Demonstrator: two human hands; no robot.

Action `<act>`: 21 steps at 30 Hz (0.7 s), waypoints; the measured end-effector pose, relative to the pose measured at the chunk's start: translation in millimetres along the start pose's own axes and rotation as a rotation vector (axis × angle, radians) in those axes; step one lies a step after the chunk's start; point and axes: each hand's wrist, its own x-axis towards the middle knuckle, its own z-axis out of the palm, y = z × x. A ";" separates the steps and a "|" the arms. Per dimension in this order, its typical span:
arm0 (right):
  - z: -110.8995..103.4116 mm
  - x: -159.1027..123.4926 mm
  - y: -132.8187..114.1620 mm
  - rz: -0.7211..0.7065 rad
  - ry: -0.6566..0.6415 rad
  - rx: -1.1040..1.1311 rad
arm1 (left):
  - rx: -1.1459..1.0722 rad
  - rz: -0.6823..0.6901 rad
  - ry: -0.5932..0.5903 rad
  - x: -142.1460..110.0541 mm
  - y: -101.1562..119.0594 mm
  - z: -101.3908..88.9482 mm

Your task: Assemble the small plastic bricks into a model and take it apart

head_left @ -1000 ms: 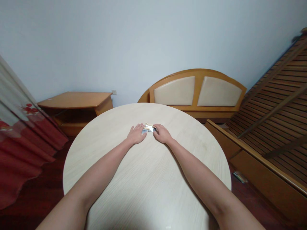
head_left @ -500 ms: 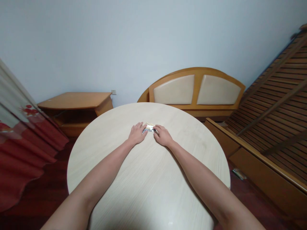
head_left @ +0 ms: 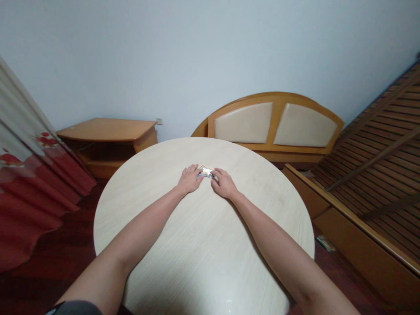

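Note:
A small flat packet (head_left: 206, 172) with shiny silver, blue and cream parts lies near the far side of a round pale wood table (head_left: 164, 210). My left hand (head_left: 190, 178) and my right hand (head_left: 225, 183) rest on the tabletop on either side of it. Fingertips of both hands touch its edges and hide part of it. At this size I cannot tell whether they grip it.
Beyond the table stand a padded wooden headboard (head_left: 275, 122) and a low wooden cabinet (head_left: 106, 130). On the right, a slatted bed base (head_left: 377, 148) leans behind a wooden bed rail (head_left: 357, 238). A red-and-white curtain (head_left: 29, 192) hangs at left. A small item (head_left: 326, 243) lies on the floor.
Both hands have drawn closer together around the packet, covering more of it. The view has shifted slightly, and a dark sleeve edge now shows at the bottom left.

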 end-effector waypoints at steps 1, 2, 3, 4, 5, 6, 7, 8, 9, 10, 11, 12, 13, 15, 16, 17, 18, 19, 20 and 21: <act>0.1 0.5 -0.1 0.001 0.000 -0.003 | 0.000 0.000 -0.003 0.2 0.1 0.1; 0.2 1.3 -0.4 0.000 0.002 -0.006 | -0.003 -0.002 -0.002 0.7 0.1 0.4; 0.4 2.4 -0.8 -0.004 0.004 -0.008 | -0.006 -0.001 0.001 1.4 -0.2 0.8; 0.6 3.6 -1.3 -0.011 0.006 -0.009 | -0.010 -0.001 0.005 2.3 -0.7 1.4; 0.9 4.8 -1.9 -0.019 0.008 -0.008 | -0.014 -0.002 0.010 3.5 -1.3 1.9; 1.2 6.0 -2.6 -0.026 0.008 -0.007 | -0.018 -0.002 0.015 5.0 -1.9 2.5; 1.4 6.9 -3.2 -0.030 0.007 -0.007 | -0.022 -0.001 0.022 6.8 -2.7 3.1; 1.7 7.7 -3.8 -0.030 0.006 -0.007 | -0.028 0.002 0.029 8.7 -3.7 3.7; 1.8 8.3 -4.2 -0.025 0.004 -0.007 | -0.036 0.008 0.037 10.8 -4.8 4.4; 1.9 8.6 -4.4 -0.020 0.001 -0.006 | -0.046 0.015 0.044 13.0 -6.0 5.2; 2.0 8.8 -4.5 -0.015 -0.002 -0.005 | -0.057 0.023 0.052 15.3 -7.5 6.1; 2.1 8.9 -4.4 -0.014 -0.005 -0.003 | -0.069 0.030 0.058 17.5 -9.0 7.1; 2.1 8.9 -4.2 -0.015 -0.008 0.000 | -0.082 0.034 0.065 19.5 -10.6 8.2; 2.4 9.0 -3.7 -0.020 -0.011 0.006 | -0.107 0.041 0.084 22.9 -13.5 10.3; 2.7 9.2 -3.4 -0.021 -0.011 0.008 | -0.119 0.049 0.096 24.2 -14.6 11.1; 3.1 9.5 -3.1 -0.021 -0.011 0.009 | -0.134 0.060 0.109 25.1 -15.3 11.7; 3.5 9.9 -2.8 -0.021 -0.012 0.009 | -0.150 0.073 0.121 25.7 -15.8 12.0; 4.0 10.5 -2.5 -0.021 -0.012 0.006 | -0.166 0.089 0.129 26.1 -15.9 12.1; 4.5 11.1 -2.3 -0.023 -0.013 0.001 | -0.182 0.105 0.133 26.2 -15.7 11.9; 4.9 11.8 -2.0 -0.028 -0.015 -0.004 | -0.195 0.119 0.132 26.2 -15.4 11.6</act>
